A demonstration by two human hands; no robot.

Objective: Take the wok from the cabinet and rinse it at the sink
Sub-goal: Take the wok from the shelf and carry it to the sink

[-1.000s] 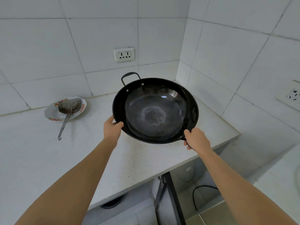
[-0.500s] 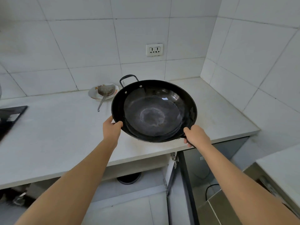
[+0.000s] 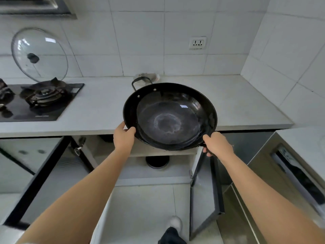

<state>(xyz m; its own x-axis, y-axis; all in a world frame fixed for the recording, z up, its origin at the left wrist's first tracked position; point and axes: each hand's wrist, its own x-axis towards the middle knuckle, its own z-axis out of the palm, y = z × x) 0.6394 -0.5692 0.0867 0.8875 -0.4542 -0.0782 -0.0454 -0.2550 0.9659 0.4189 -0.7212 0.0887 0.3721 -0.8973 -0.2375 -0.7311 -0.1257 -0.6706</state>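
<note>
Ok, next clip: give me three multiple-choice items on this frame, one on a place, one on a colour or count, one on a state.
1. Where is the glass lid?
A. leaning on the wall tiles behind the gas stove
B. on the wok
C. on the floor

2. What colour is the wok?
A. silver
B. black
C. red

3. How is the wok held?
A. left hand alone
B. resting on the counter, untouched
C. both hands at its rim

Answers: 1 A, the lid stands tilted against the tiles behind the burner. 2 B, rim and bowl are black. 3 C, the left hand and right hand grip opposite sides of the near rim, with the cabinet doors open below.
</note>
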